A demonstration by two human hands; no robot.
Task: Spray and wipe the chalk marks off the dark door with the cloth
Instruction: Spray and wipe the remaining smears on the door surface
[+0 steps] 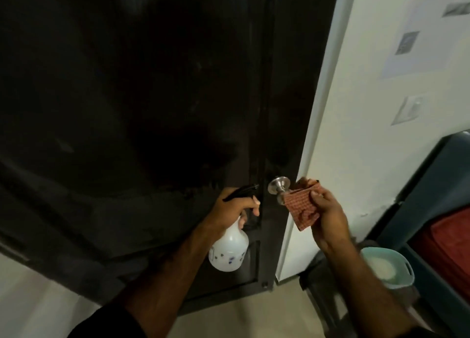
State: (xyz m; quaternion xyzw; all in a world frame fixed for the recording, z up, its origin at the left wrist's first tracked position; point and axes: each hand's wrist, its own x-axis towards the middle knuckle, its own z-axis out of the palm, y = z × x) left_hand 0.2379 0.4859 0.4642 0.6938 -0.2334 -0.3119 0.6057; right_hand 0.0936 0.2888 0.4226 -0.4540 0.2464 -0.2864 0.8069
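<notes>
So I've got the dark door filling everything from 9 o'clock up to about 1 o'clock, and honestly I can barely make out chalk on it, just a few faint pale smudges in the upper middle panel (the lighting is awful, so I can't tell how much is left).

Moving right, my left hand is wrapped around the neck of the spray bottle, fingers curled by the black trigger, nozzle aimed at the door near the latch edge. The bottle hangs at roughly 6 o'clock from centre. It looks like thin translucent plastic, so I'd guess it's light and a bit squashy. The neck is the right place to hold it, since the belly would probably get slick if wet.

Next over, the metal knob sticks out of the door edge, and the cloth sits just beside it, maybe touching, I can't tell. My right hand pinches that cloth, thumb on the front and fingers behind. It's a folded reddish checked rag, soft and floppy, so I'd keep it folded into a pad and press with flat fingers.

Far right, at 4 o'clock, there's a pale teal basin on the floor by the white wall.
</notes>
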